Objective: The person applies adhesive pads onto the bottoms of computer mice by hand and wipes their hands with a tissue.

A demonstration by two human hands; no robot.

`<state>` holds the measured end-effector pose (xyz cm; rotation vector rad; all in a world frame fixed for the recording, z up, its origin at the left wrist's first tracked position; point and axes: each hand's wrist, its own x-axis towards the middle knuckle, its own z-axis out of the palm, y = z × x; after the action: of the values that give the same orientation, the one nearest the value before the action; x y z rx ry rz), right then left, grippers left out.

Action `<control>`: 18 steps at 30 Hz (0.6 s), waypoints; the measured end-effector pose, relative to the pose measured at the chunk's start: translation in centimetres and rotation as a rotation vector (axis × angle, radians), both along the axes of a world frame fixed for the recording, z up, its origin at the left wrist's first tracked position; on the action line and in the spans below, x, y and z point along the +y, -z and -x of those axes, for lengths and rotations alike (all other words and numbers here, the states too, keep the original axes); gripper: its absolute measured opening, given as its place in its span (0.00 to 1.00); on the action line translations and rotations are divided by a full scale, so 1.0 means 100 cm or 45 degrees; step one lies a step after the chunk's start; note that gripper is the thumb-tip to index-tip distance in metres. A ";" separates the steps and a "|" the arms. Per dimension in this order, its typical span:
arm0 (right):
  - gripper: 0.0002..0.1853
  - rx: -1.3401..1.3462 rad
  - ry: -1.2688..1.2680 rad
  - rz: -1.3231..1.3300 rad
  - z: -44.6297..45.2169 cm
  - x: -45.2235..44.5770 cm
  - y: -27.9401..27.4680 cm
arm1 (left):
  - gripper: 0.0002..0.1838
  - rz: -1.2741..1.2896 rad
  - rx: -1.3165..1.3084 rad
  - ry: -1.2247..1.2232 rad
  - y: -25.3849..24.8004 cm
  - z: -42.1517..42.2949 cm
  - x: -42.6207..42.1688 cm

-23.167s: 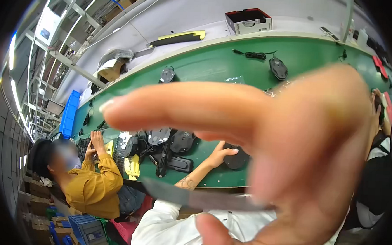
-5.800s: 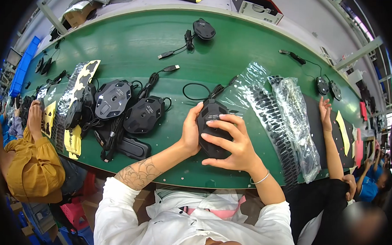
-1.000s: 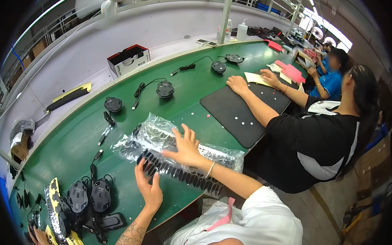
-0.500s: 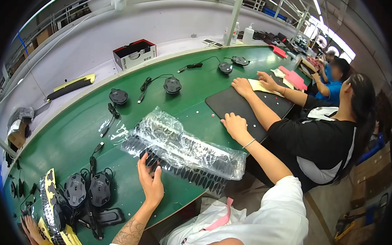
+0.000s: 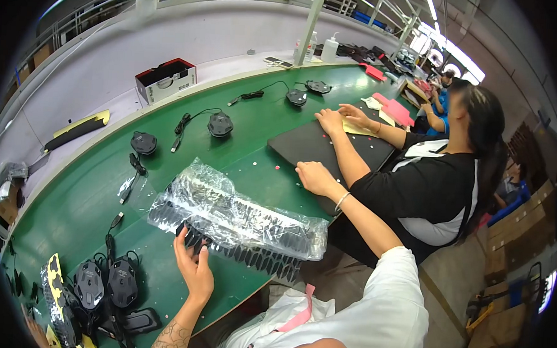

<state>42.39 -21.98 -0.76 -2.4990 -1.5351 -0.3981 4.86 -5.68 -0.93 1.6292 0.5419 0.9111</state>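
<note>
My left hand reaches to the near left edge of clear sheets with rows of black pads. Its thumb and fingers are round the end of a dark strip. Crumpled clear plastic covers much of the sheets. My right hand rests at the left edge of a black mat, fingers curled down; what is under the fingertips is hidden. Two black mice lie bottom-side up at the lower left, beside a yellow and black sheet. More cabled mice are farther back.
A co-worker in black sits at the right with both arms on the mat. An open box and bottles stand on the back ledge. A white post rises there. Another co-worker's hand shows at the lower left.
My right hand has left the plastic-covered sheets and moved right to the mat's edge, its fingers now curled. My left hand has stayed at the sheets. The view has shifted slightly.
</note>
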 end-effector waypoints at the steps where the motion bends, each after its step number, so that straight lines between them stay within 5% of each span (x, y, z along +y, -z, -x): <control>1: 0.11 0.027 -0.001 0.029 0.007 -0.001 -0.004 | 0.31 0.013 0.010 0.001 -0.001 0.001 -0.001; 9: 0.12 0.100 0.037 0.028 0.009 0.005 -0.001 | 0.31 0.106 0.026 0.030 0.001 -0.001 0.006; 18: 0.10 -0.327 0.547 -0.009 0.035 0.029 0.012 | 0.31 0.151 0.055 0.005 -0.008 -0.001 0.004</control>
<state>38.92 -19.05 -1.97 -2.8559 -1.0473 -0.8112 4.94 -5.32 -0.13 1.5450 0.6111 0.8274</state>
